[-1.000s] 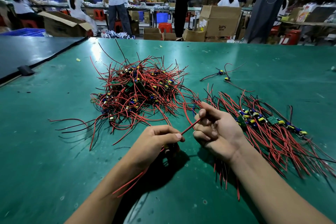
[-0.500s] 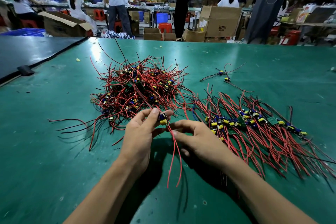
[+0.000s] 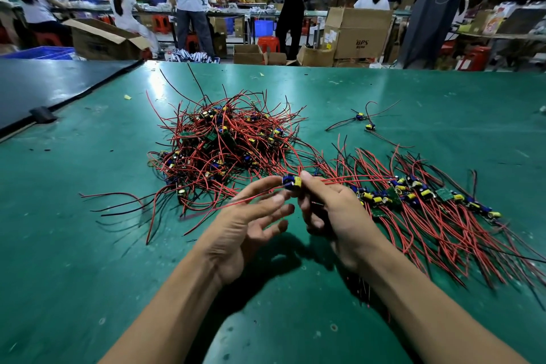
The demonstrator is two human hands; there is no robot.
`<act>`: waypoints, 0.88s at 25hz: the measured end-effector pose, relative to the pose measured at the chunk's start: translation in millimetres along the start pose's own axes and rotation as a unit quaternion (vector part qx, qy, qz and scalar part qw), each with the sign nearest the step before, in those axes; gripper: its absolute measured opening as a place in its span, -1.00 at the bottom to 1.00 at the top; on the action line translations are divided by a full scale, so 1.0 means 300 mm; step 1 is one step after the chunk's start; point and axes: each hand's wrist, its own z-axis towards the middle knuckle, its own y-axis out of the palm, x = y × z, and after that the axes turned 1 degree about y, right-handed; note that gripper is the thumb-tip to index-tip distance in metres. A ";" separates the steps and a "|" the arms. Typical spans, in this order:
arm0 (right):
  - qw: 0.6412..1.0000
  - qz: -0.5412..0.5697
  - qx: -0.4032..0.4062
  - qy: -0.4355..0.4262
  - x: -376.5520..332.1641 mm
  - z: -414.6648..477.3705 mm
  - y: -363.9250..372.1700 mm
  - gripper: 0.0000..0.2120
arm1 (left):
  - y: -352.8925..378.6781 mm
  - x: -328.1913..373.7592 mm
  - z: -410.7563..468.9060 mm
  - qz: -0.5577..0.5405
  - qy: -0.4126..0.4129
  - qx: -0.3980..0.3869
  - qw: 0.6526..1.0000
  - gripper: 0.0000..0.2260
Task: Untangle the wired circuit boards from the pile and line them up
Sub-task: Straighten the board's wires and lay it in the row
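The right hand (image 3: 339,216) pinches one small circuit board (image 3: 292,181) between the tips of its uppermost fingers (image 3: 305,183). The board is raised above the green counter (image 3: 88,245), with its blue and yellow parts facing the camera. The lower fingers of that hand are curled in toward the palm, below the board.

The left hand (image 3: 251,224) is just to the left of the board with its fingers (image 3: 285,210) straight and spread wide, gripping nothing. Its top finger reaches up to just beside the board, but blur hides whether it touches. The board's red wires (image 3: 354,179) run two ways. Some stretch rightward past the pinching fingertips and over the back of the right hand. One slants down and left across the spread left fingers.

Beyond the fingertips and to their left lies the tangled pile (image 3: 224,145) of wired boards, red and black leads sticking out on all sides. Its nearest strands reach close to the held board.

To the right of the right hand's fingers, and near them, a row (image 3: 413,195) of boards lies side by side on the counter. Their wires fan toward the near edge.

Farther off, beyond the row, two loose boards (image 3: 365,122) sit apart on the counter with their leads splayed.
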 end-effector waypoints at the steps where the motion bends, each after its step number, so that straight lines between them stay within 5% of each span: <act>1: 0.999 0.023 -0.024 0.023 -0.004 0.001 -0.004 -0.69 | -0.001 -0.003 0.001 -0.005 -0.014 -0.004 1.000 -0.78; 5: 0.994 -0.024 -0.099 0.051 -0.021 -0.007 -0.015 -0.71 | 0.010 0.009 -0.006 0.031 -0.078 -0.014 0.996 -0.75; 10: 0.995 -0.095 -0.036 -0.017 -0.020 -0.005 -0.025 -0.70 | 0.010 -0.004 -0.016 0.086 -0.055 -0.042 0.994 -0.76; 22: 0.988 -0.146 -0.025 -0.047 -0.012 -0.010 -0.031 -0.77 | 0.008 -0.017 -0.008 0.106 -0.086 -0.037 0.990 -0.86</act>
